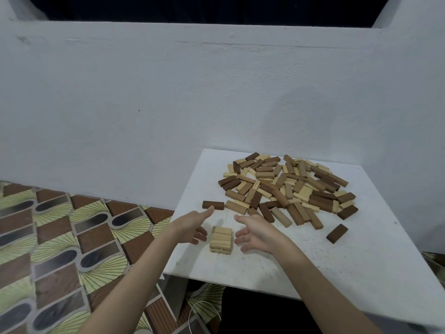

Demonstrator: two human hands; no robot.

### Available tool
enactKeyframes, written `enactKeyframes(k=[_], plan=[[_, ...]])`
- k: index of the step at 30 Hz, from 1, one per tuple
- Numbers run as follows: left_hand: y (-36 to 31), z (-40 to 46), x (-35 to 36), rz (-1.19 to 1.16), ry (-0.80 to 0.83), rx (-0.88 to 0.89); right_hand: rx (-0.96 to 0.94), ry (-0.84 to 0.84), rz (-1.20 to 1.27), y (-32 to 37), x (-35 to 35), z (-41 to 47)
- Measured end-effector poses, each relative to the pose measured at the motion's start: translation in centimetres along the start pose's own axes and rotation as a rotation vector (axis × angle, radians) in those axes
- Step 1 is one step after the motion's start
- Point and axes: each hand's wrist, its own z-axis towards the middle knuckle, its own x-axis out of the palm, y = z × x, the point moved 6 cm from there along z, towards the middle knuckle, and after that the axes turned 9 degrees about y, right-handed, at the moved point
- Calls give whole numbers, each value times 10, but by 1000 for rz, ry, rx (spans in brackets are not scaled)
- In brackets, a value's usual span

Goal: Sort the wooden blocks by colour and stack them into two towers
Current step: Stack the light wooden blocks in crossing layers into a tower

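Note:
A short stack of light wooden blocks (221,239) stands near the front left of the white table (337,266). My left hand (192,225) hovers just left of the stack, fingers relaxed, thumb pointing up and away. On the stack's right, my right hand (255,233) is spread open, a small gap from the blocks. Neither hand holds anything. A big mixed pile of dark and light blocks (289,186) lies behind. One dark block (213,205) lies alone by my left thumb, another (337,233) lies apart at the right.
A white wall (168,104) rises right behind the table. Patterned floor tiles (60,249) spread out to the left, below the table's left edge. A white cable (204,309) loops under the front edge.

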Motion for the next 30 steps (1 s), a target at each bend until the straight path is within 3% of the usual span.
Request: enactKeyframes(k=[16, 22, 26, 30], plan=[[0, 3, 2, -17, -40, -2, 4, -26, 5, -3, -5, 7], [-25, 0, 1, 289, -450, 331, -207, -238, -360, -7, -37, 9], [-42, 11, 32, 477, -472, 476, -304, -384, -645, -20, -65, 7], [-57, 39, 62, 704, -487, 449, -326, -481, -802, -28, -95, 8]])
